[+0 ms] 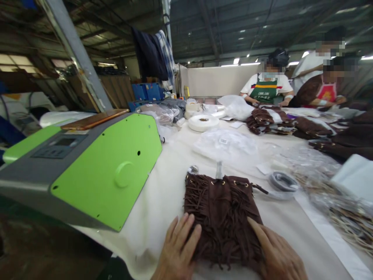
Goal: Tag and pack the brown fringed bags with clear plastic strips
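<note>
A dark brown fringed bag (pixel 223 217) with gold eyelets along its top edge lies flat on the covered table before me. My left hand (pixel 182 247) rests on its lower left side, fingers stretched out and a little apart. Along the lower right edge lies my right hand (pixel 274 249), with its index finger extended on the fabric and the other fingertips partly hidden. A clear plastic strip (pixel 219 170) sticks up from the bag's top. A short brown cord (pixel 260 189) trails off its upper right corner.
A green and grey machine (pixel 125 167) stands at left. Plastic bags (pixel 225 144), a white tape roll (pixel 203 122) and a dark coil (pixel 283 181) lie beyond and right of the bag. Brown fringed pieces (pixel 269 118) are piled near several people at the back right.
</note>
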Action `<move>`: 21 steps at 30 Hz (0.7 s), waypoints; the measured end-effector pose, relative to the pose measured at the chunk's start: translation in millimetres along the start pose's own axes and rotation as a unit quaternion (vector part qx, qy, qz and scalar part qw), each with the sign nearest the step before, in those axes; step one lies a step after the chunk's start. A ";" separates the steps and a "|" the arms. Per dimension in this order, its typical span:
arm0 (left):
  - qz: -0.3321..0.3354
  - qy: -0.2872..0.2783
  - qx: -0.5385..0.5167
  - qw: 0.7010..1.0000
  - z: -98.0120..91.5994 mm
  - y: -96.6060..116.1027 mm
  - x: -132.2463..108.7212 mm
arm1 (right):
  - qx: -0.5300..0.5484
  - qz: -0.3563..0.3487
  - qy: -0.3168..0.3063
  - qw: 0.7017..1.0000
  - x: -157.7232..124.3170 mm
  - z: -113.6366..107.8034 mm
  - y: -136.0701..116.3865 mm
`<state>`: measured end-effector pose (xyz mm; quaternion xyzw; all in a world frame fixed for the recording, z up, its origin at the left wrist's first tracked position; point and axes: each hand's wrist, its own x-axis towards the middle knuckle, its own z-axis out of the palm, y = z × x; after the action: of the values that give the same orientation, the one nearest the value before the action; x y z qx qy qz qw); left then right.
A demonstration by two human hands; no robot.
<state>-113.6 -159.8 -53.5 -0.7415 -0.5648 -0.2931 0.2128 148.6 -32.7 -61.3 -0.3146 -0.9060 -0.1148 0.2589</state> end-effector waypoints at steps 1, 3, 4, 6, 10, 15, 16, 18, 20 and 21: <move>-0.055 -0.003 -0.018 0.998 -1.1 -6.1 -5.1 | -0.006 -0.006 -0.018 1.000 -1.0 -1.0 -1.6; -0.152 -0.006 -0.078 0.985 -1.5 -14.1 -8.2 | -0.009 -0.008 -0.045 0.999 -1.7 -2.7 -3.6; -0.192 -0.008 -0.118 0.974 -1.0 -15.6 -6.2 | -0.009 -0.007 -0.051 0.999 -1.4 -3.4 -3.5; -0.259 -0.006 -0.213 0.942 0.5 -14.3 3.1 | -0.005 -0.008 -0.062 0.998 -0.1 -4.4 -1.5; -0.433 -0.009 -0.368 0.823 2.7 -5.3 24.8 | -0.015 -0.026 -0.062 0.998 1.3 -4.9 4.2; -0.537 -0.025 -0.414 0.735 6.6 -4.0 34.0 | -0.027 -0.024 -0.071 0.997 -2.4 -3.8 4.0; -0.544 -0.028 -0.417 0.727 6.9 -4.3 34.7 | -0.025 -0.020 -0.074 0.997 -3.1 -3.9 3.3; -0.557 -0.027 -0.417 0.718 6.5 -3.9 36.3 | -0.024 -0.006 -0.076 0.997 -4.0 -4.2 1.7; -0.568 -0.018 -0.407 0.715 5.7 -1.4 37.5 | -0.020 -0.006 -0.079 0.997 -4.6 -4.0 0.4; -0.572 -0.012 -0.400 0.716 5.4 0.5 37.6 | -0.018 -0.004 -0.077 0.997 -4.9 -3.5 -0.2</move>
<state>-104.9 -129.6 -32.2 -0.2962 -0.7140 -0.5485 -0.3187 153.2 -36.6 -61.0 -0.3240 -0.9222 -0.1075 0.1818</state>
